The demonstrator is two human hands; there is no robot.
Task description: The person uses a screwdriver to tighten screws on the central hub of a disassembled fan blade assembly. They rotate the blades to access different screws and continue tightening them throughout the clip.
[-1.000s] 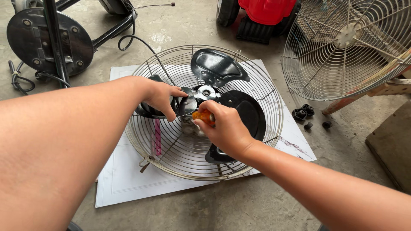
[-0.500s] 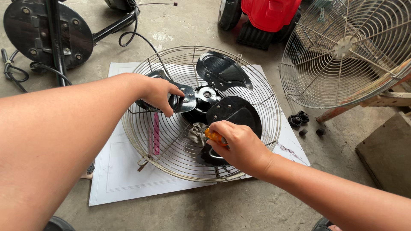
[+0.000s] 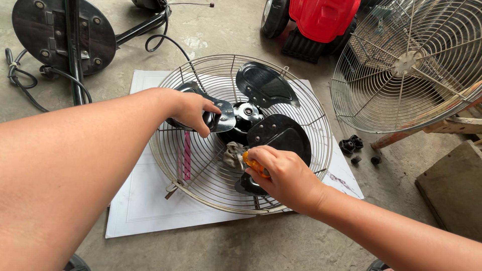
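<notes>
While I am pinching a black fan blade [image 3: 221, 116] in my left hand [image 3: 193, 110] at ten o'clock inside the wire guard [image 3: 201, 193], my right hand [image 3: 281, 175] is clenching an orange-handled tool [image 3: 255, 164], which, I judge, could slip into the blades.

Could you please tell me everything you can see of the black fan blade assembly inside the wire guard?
The fan blade assembly has three glossy black blades that look like metal, spreading from a round hub with a silver centre. It lies flat in the wire guard, facing up. The left hand grips the left blade; the right hand, holding an orange-handled tool, rests over the near blade.
</notes>
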